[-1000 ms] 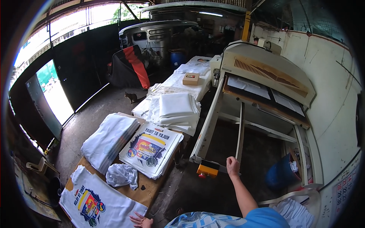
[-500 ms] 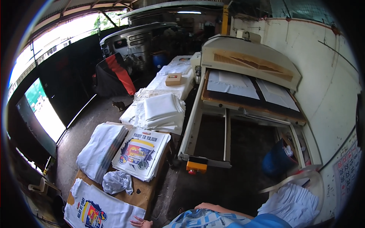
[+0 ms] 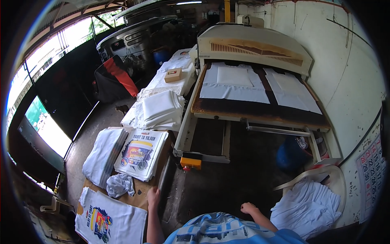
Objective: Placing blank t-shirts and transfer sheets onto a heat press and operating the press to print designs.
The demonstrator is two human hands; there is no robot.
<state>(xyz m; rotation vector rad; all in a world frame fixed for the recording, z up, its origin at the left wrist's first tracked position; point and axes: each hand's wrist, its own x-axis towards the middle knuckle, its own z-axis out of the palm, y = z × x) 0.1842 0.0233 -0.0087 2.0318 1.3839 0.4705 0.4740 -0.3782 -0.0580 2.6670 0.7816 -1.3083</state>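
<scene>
My left hand [image 3: 153, 195], fingers curled, is at the brown table edge, beside a white shirt [image 3: 93, 203] with a colourful print and a crumpled white cloth [image 3: 119, 185]; I cannot make out whether it grips anything. My right hand [image 3: 247, 208] is loosely closed, low before me, near a white chair [image 3: 308, 173] heaped with white garments [image 3: 304, 203]. Ahead is a heat press [image 3: 252, 44], its board [image 3: 268, 112] out with two white shirts [image 3: 215, 93] and pale sheets [image 3: 233, 75] on it. An orange control box [image 3: 191, 163] hangs at the frame's near end.
Stacks of printed sheets [image 3: 140, 150], folded white fabric [image 3: 101, 154] and more white cloth [image 3: 158, 110] line the left, with a cardboard box [image 3: 173, 75]. Beyond are a cat [image 3: 121, 108], a vehicle body [image 3: 126, 40] and an open doorway. A blue barrel [image 3: 290, 152] stands under the press.
The press board has slid toward me, exposing the shirts. My right hand has left the orange control box and dropped. My left hand has moved from the printed shirt up to the table edge, curling closed.
</scene>
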